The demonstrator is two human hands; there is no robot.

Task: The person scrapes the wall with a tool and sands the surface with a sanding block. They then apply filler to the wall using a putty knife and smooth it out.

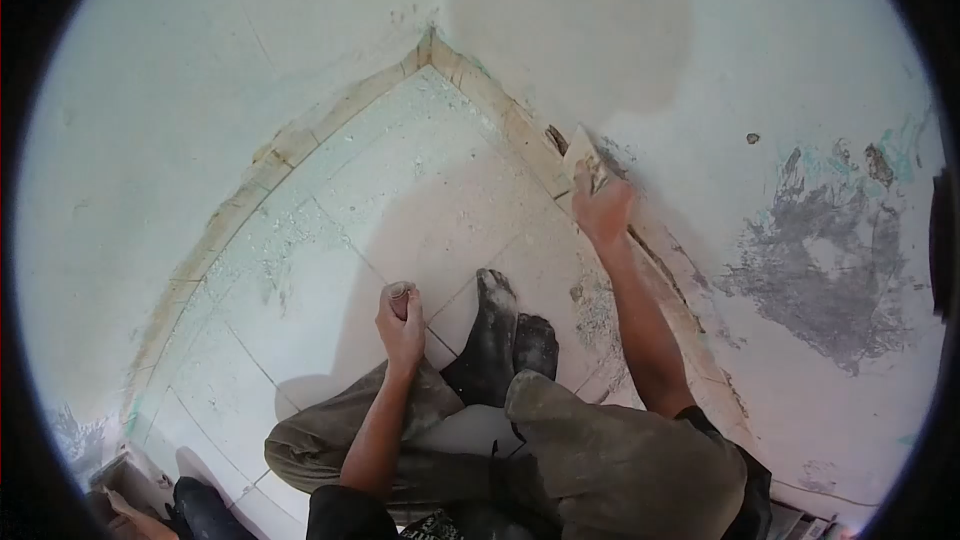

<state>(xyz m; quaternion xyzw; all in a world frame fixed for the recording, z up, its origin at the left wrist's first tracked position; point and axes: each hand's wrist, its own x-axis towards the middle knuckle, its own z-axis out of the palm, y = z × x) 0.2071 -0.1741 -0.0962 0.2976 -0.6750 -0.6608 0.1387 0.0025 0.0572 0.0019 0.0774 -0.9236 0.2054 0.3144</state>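
Note:
My right hand [603, 210] is closed on a flat, pale scraper [582, 152], its thin edge up against the wall just above the baseboard. Beside the scraper is a dark gouge [556, 139] where the wall meets the baseboard. My left hand [402, 325] is curled into a fist over the floor, in front of my folded leg. Whatever that fist holds, if anything, I cannot make out. Both my hands look dusty.
Tan baseboard tiles [290, 155] run along both walls to the corner. Pale crumbs lie on the tiled floor [300, 290]. A rough grey patch [830, 265] marks the right wall. Dusty dark socks [485, 340] cover my feet. Another person's hand [135, 518] shows bottom left.

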